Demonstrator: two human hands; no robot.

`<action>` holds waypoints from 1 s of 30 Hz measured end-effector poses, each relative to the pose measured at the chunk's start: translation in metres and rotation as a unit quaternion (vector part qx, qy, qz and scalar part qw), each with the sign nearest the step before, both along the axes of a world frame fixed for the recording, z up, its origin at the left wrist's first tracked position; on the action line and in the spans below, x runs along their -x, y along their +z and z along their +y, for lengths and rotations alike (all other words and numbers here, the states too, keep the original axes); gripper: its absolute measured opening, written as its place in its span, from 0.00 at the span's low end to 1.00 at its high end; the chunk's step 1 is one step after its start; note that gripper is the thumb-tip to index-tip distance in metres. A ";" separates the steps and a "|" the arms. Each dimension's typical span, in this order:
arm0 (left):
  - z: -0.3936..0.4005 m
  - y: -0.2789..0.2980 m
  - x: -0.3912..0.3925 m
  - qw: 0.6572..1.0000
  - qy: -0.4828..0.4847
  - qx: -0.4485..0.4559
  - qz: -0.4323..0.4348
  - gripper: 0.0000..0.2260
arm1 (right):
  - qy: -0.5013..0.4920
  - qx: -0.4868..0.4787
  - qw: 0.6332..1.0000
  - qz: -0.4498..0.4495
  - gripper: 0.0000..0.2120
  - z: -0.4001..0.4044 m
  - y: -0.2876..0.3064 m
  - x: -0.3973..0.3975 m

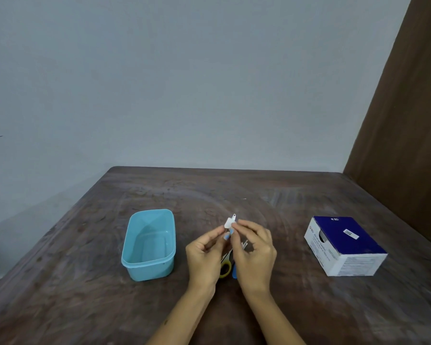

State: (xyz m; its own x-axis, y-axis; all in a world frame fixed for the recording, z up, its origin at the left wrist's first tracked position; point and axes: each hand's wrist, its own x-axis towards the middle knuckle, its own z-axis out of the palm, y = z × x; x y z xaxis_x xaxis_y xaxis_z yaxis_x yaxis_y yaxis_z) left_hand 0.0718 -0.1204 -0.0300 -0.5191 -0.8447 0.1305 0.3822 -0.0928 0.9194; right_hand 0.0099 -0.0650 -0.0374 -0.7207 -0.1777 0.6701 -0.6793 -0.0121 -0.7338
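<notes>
Blue tub [147, 272]: open-topped plastic, standing on the counter [85, 307] to the left, well apart from the hands. Nothing shows inside it and it carries no lettering.
Left hand [204, 255]: raised above the counter, thumb and forefinger pinching the lower left edge of the white packet.
White packet [229, 223]: small and pale, held in the air between both hands' fingertips at mid-counter. A thin tab sticks up from its top; any print is too small to read.
Scissors [225, 268]: lying flat on the counter under the hands. A yellow handle loop shows between the wrists, with a blue piece just beside it that I cannot identify.
Right hand [255, 252]: fingers curled, thumb and forefinger pinching the packet's right edge.
Box [343, 241]: navy top and white sides, on the right, well apart from the hands. "BD" reads on the top and on the near-left face; the rest of the print is blurred. A small white sticker sits on top.
Risk: the grip is fingertip-only on a tiny thing, so an uneven pull could make it slip and drop onto the scissors, or tear crookedly. The tub stands too far left to catch it.
</notes>
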 end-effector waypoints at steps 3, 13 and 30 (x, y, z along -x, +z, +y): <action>0.001 0.001 -0.002 1.000 0.002 0.009 -0.003 0.11 | 0.016 0.005 0.999 -0.050 0.10 0.003 0.001 0.001; 0.001 0.000 -0.002 0.998 0.011 0.055 -0.031 0.12 | 0.048 0.002 0.995 -0.087 0.09 0.005 0.007 -0.002; -0.002 -0.003 -0.002 0.996 0.012 0.077 -0.040 0.13 | 0.059 0.009 0.991 -0.116 0.05 0.007 0.007 0.000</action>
State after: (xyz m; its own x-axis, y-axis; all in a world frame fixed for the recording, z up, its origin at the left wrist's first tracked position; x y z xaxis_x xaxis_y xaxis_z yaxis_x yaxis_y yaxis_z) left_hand 0.0736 -0.1220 -0.0331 -0.5121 -0.8304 0.2193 0.3077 0.0610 0.9495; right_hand 0.0101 -0.0583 -0.0299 -0.8307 -0.2592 0.4927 -0.4857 -0.0952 -0.8689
